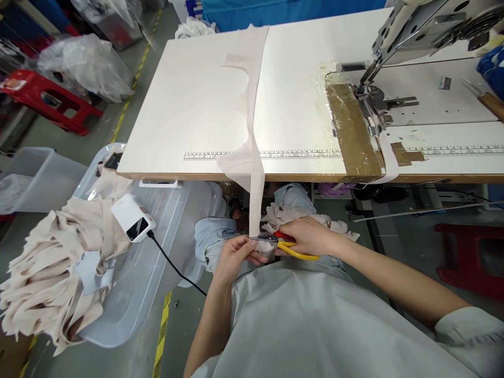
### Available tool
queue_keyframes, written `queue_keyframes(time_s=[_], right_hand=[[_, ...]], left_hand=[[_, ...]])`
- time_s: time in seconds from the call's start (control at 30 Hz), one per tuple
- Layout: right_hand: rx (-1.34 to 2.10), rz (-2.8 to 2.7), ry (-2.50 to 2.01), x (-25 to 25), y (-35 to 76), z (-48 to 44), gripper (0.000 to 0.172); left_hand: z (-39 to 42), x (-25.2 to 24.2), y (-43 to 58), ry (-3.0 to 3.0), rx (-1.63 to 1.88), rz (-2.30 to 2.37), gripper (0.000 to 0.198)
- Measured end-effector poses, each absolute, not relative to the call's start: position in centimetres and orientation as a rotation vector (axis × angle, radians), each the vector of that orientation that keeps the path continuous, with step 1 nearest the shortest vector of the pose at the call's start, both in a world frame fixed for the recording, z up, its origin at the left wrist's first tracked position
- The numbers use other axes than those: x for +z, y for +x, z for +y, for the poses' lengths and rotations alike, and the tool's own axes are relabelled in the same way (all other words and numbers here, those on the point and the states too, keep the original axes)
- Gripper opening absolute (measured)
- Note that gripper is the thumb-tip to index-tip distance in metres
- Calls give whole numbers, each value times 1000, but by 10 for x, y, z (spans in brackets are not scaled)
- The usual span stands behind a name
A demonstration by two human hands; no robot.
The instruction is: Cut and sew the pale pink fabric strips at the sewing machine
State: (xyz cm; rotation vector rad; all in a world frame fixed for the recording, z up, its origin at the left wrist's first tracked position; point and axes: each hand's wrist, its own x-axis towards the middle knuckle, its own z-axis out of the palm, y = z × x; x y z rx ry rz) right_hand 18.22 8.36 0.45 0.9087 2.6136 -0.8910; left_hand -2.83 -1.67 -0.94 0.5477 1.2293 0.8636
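Observation:
A long pale pink fabric strip lies across the white table and hangs over its front edge toward my lap. My left hand pinches the strip's lower end between thumb and fingers. In my right hand is a pair of scissors with yellow and red handles. Its blades point left and meet the strip right by my left fingertips. More pale fabric is bunched on my lap behind my right hand.
A sewing machine stands on the table at right, with a narrow band hanging from it. At left, a clear plastic bin bears piled fabric pieces and a white cabled device. Red stools stand on either side.

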Motion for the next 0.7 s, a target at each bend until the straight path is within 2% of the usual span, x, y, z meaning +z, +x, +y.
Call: queue_keyframes(time_s=[0.17, 0.33, 0.4, 0.47, 0.53, 0.7], right_hand=[[-982, 2633, 974, -3, 188, 81, 50], [-1227, 2692, 1081, -12, 209, 67, 52], [-1365, 2686, 1141, -13, 215, 61, 54], [-1458, 2676, 1209, -12, 221, 56, 56], [-1501, 2673, 1279, -11, 227, 55, 58], [-1585, 2652, 1400, -15, 247, 60, 58]], left_hand=[[-15, -18, -41, 749, 802, 1338, 48], [21, -31, -56, 1223, 1102, 1814, 58], [43, -36, -53, 1396, 1208, 1837, 54], [58, -43, -46, 1481, 1283, 1770, 40], [62, -52, -39, 1366, 1329, 1678, 35], [38, -69, -34, 817, 1376, 1419, 43]])
